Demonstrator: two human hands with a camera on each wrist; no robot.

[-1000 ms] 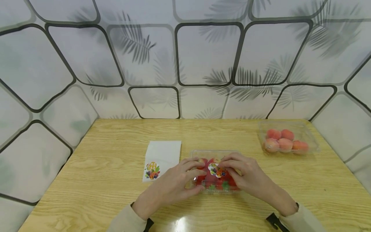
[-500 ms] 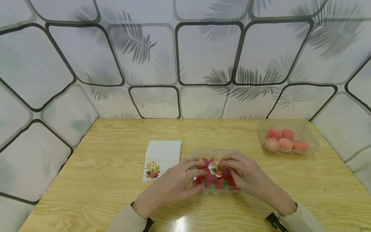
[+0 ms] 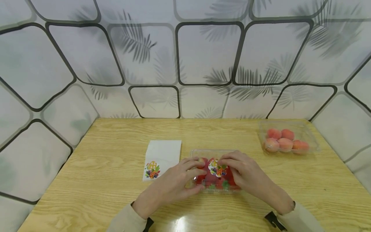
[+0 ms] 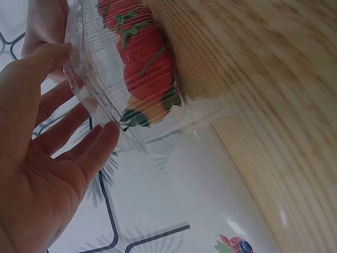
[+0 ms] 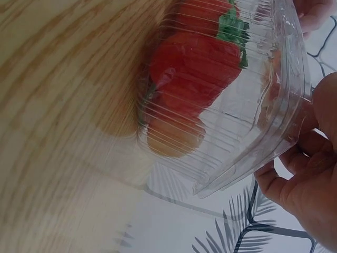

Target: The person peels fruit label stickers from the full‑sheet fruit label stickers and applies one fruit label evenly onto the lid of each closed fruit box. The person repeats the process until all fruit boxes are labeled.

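A clear lidded plastic fruit box [image 3: 214,150] stands on the table, filled with red strawberries [image 5: 189,66] that have green leaves. My left hand [image 3: 176,182] holds its left end, thumb at the near rim and fingers spread over the lid; the left wrist view shows the little finger at the corner. A round fruit-print sticker [image 3: 215,170] lies on top of the lid. With bent fingertips, my right hand [image 3: 246,170] touches the sticker's right edge, which the fingers partly cover. The right wrist view shows its other fingers along the lid's edge.
Left of the box lies a white backing sheet [image 3: 165,151] with another fruit-print sticker [image 3: 152,170] at its lower left. Toward the back right stands a clear plastic tray [image 3: 307,132] of several peaches [image 3: 285,144]. A patterned wall [image 3: 203,103] rises behind the wooden table [image 3: 101,161].
My right fingertips have shifted slightly up and left over the sticker, showing more of its lower right part. My left hand, the box and the backing sheet stay in place.
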